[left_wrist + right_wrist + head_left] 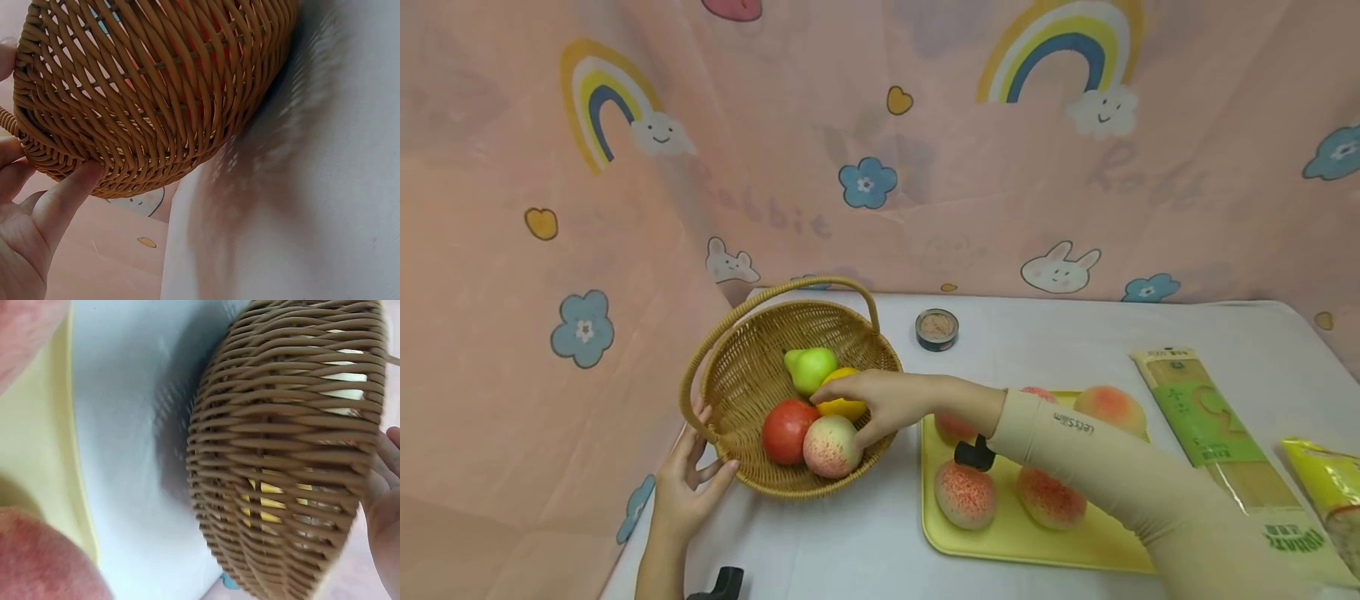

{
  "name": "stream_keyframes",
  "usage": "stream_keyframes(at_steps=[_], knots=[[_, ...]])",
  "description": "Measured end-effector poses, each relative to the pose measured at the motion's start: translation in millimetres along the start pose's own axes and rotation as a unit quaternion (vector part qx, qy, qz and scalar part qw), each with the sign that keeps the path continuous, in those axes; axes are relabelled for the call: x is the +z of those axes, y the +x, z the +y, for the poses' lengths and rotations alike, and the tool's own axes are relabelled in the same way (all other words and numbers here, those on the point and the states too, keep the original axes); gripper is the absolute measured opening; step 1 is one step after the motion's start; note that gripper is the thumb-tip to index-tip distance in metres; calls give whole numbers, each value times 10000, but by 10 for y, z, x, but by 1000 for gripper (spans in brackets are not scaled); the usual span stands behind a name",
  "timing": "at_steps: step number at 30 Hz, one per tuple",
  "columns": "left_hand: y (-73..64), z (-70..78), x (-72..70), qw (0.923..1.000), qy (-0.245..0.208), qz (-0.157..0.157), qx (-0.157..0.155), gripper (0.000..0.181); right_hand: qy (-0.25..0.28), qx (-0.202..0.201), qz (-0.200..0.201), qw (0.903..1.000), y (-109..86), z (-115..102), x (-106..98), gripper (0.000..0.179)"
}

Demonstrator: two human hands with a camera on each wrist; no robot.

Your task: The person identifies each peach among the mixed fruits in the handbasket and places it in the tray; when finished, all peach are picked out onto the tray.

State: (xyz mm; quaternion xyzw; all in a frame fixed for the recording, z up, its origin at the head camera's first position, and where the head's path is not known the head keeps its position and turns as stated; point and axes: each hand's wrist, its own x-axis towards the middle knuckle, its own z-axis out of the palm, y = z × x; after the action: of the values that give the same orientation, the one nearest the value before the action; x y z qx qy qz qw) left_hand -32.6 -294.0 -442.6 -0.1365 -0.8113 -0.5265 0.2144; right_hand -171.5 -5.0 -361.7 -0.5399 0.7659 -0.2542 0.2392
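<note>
My left hand (688, 483) grips the left rim of a wicker basket (752, 333), by the foot of its handle. In the left wrist view the thumb (65, 200) presses on the woven outer wall. Inside the basket sit a green pear (811, 369), a red round fruit (788, 432), a yellow fruit (842, 408) and a speckled peach (831, 450). My right hand (891, 400) reaches over the basket's right rim with thumb and index spread apart. The thumb lies against the peach's right side; the index stretches across the yellow fruit, partly covering it.
Right of the basket, a yellow tray (947, 533) holds several peaches (1051, 497), partly hidden under my right sleeve. Behind stands a small round container (937, 329). A green-labelled noodle pack (1206, 417) and a yellow bag (1326, 479) lie far right. A patterned cloth (865, 233) hangs behind.
</note>
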Motion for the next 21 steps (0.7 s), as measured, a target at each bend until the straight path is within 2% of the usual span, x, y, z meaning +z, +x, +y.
stream_keyframes(at_steps=[4,13,21], knots=[[0,13,13,9999,-136,62,49,79,-92,148,-286,9994,122,-22,45,73],[6,0,9,9999,-97,56,53,79,-641,44,-798,9947,275,-63,128,69],[10,12,10,9998,-198,36,16,79,-1250,-179,-850,9883,313,-72,152,66]])
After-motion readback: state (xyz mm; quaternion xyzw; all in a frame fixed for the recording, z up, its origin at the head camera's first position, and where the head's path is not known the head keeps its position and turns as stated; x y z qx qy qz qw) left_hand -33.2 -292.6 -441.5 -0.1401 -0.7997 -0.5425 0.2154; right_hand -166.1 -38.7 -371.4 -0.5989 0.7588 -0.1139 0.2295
